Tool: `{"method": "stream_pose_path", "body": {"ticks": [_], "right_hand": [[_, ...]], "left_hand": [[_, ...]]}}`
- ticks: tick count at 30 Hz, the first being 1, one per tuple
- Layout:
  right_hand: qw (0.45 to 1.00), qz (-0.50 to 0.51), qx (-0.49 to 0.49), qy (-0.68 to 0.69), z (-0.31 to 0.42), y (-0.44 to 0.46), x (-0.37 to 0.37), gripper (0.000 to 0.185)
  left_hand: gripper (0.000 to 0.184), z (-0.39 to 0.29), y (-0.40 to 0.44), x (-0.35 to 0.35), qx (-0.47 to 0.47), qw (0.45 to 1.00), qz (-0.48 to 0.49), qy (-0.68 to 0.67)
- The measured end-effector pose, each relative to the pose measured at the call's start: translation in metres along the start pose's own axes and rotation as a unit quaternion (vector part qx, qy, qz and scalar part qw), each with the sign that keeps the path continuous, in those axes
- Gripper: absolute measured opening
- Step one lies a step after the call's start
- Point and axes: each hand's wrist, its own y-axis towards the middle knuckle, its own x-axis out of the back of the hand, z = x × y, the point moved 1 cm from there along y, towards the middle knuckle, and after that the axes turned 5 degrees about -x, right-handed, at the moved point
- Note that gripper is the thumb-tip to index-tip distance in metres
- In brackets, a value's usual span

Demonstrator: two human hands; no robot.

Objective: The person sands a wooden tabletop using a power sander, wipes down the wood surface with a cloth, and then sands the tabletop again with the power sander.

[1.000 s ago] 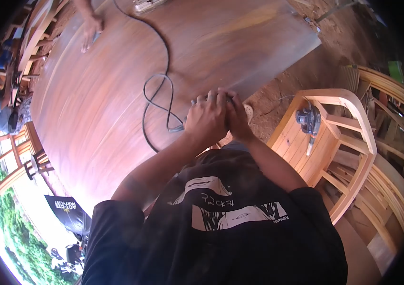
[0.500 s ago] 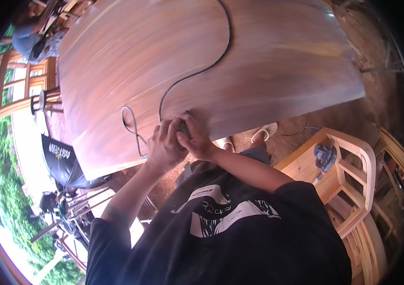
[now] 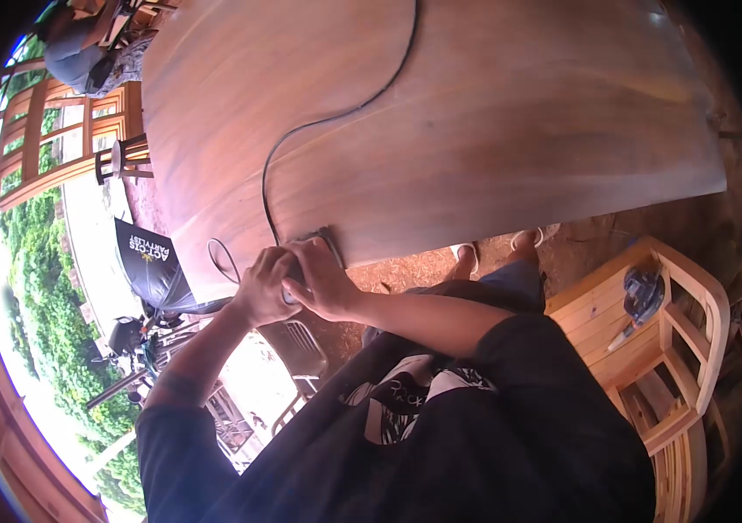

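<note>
Both my hands are wrapped round a dark corded electric sander (image 3: 331, 243), mostly hidden under my fingers. My left hand (image 3: 265, 286) is closed on its left side, and my right hand (image 3: 326, 283) grips it from the right. The sander's dark flat base shows just beyond my fingers, on the near edge of a wide, reddish-brown wooden board (image 3: 493, 131). A black power cord (image 3: 336, 117) runs from the sander across the board and off its far side. A loop of the cord (image 3: 221, 258) lies left of my hands.
A wooden bench frame (image 3: 707, 327) at the right holds a blue-grey power tool (image 3: 643, 295). A black umbrella (image 3: 151, 266) and a plastic chair (image 3: 301, 347) are at the left. Another person (image 3: 83, 57) is at the far left, near a wooden window frame (image 3: 35, 139).
My hands and the sander have moved left and toward the board's near edge. The cord has shifted with them. My view has also swung, so the surroundings sit further right.
</note>
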Motion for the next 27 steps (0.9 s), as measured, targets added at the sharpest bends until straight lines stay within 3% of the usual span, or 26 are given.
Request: {"method": "stream_pose_path", "body": {"ticks": [6, 9, 11, 13, 21, 27], "right_hand": [[0.995, -0.091, -0.013, -0.024, 0.001, -0.021, 0.087, 0.051], [0.979, -0.199, -0.036, 0.019, 0.019, -0.019, 0.140, 0.043], [0.956, -0.292, -0.018, 0.016, 0.020, -0.021, 0.171, 0.030], [0.948, -0.316, -0.024, 0.002, 0.012, -0.026, 0.207, 0.029], [0.922, -0.384, -0.049, -0.002, -0.005, -0.046, 0.364, 0.034], [0.874, -0.480, -0.045, 0.065, -0.018, -0.063, 0.477, 0.026]], "left_hand": [[0.057, -0.051, 0.087, -0.018, -0.082, 0.996, -0.026, -0.012], [0.048, -0.070, 0.141, -0.024, -0.152, 0.988, 0.006, 0.005], [0.044, -0.096, 0.179, -0.024, -0.147, 0.989, 0.003, -0.009], [0.038, -0.121, 0.221, -0.021, -0.159, 0.987, -0.002, -0.027], [0.039, -0.216, 0.370, -0.026, -0.265, 0.964, -0.025, 0.013], [0.043, -0.282, 0.479, -0.045, -0.347, 0.938, -0.021, -0.008]]}}
